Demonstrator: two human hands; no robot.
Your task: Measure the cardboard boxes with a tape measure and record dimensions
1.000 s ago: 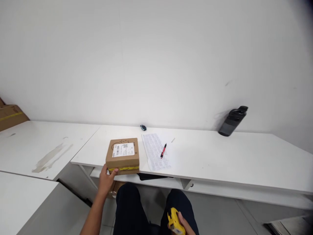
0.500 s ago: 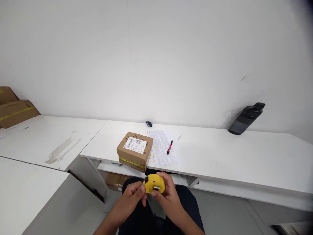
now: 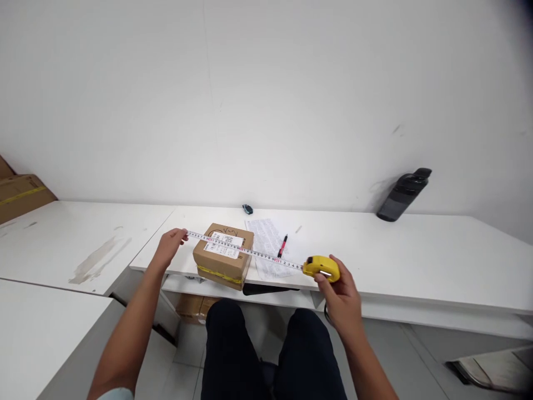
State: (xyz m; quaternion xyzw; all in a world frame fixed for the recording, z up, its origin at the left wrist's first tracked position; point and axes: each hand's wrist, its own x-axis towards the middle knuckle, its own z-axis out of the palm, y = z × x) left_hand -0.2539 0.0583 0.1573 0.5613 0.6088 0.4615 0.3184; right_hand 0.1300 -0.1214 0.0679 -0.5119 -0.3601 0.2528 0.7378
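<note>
A yellow tape measure is in my right hand, fingers wrapped round its case. Its white blade runs out to the left, where my left hand pinches the end. The stretched blade crosses above a brown cardboard box with a white label and yellow tape; whether it touches the box top I cannot tell. Right of the box, the blade also passes over a written sheet of paper and the lower end of a red and black pen.
By the wall stands a dark bottle. A small dark object lies at the back of the white desk. More cardboard boxes are at the far left, and others sit under the desk.
My hands have moved apart from above my lap, pulling the blade out of the tape measure. The left went left past the box, the right went right and up over the desk.
</note>
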